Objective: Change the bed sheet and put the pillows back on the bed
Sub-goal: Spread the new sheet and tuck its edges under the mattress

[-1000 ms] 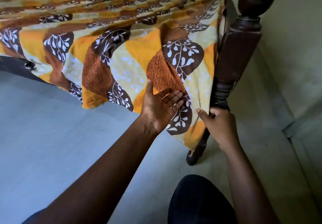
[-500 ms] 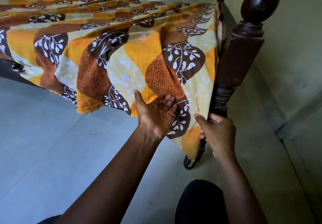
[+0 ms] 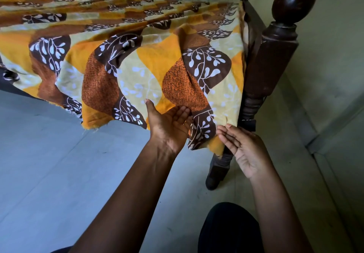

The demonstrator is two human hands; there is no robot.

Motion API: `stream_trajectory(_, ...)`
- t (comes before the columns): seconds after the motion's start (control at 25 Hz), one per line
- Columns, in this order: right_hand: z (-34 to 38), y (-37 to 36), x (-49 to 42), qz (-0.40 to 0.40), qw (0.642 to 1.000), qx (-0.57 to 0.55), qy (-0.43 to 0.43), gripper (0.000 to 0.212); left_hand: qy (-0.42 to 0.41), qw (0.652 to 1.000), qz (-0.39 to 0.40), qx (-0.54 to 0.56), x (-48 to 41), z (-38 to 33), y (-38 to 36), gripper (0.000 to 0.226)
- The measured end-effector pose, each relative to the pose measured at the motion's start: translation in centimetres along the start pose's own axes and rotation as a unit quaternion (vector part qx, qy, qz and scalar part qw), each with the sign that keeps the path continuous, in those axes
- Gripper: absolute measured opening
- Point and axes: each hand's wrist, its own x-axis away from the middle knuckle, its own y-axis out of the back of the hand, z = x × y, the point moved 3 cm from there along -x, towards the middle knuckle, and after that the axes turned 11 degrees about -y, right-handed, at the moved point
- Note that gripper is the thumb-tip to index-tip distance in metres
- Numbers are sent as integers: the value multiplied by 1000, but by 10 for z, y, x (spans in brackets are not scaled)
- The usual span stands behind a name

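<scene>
One orange-and-brown leaf-print bed sheet [image 3: 137, 59], frayed hem.

Bedroom: sheeted bed [image 3: 137, 55], wooden bedpost [image 3: 271, 59]

An orange-and-brown leaf-print bed sheet [image 3: 149, 71] hangs from nine to one o'clock — the left hand [image 3: 169, 126] lays flat fingers on its lower edge, the right hand [image 3: 242, 148], fingers loose, near its corner beside the bedpost [image 3: 269, 65] at two o'clock.
</scene>
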Motion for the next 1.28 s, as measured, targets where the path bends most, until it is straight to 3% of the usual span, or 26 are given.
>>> stream_trajectory(0.12, -2, 4, 1, 65, 996, -58, -33, 19, -6, 998, 23, 59, 1, 3, -1, 96)
stream_trajectory(0.24, -3, 3, 4, 161, 979, -111, -57, 78, -8, 994, 36, 103, -4, 3, 0, 96)
stream_trajectory(0.36, 1, -12, 6, 177, 968, -169, -52, 90, -3, 993, 67, 101, -9, -3, -3, 94)
stream_trajectory(0.44, 8, -28, 6, 150, 965, -210, -50, 81, 1, 991, 88, 98, -10, -7, -3, 93)
stream_trajectory(0.56, 16, -50, -1, 75, 967, -238, -49, 50, 4, 990, 105, 89, -10, -7, 0, 91)
stream_trajectory(0.8, 13, -67, -21, 38, 955, -291, -37, 44, 3, 994, 94, 55, -12, -4, 7, 85)
stream_trajectory(1.0, 1, -36, 19, -15, 988, -156, -10, 16, 8, 997, 73, -3, -15, 1, 18, 79)
stream_trajectory(1.28, -38, -1, 24, -148, 984, -21, 92, 31, 9, 998, 60, -24, -16, 1, 21, 72)
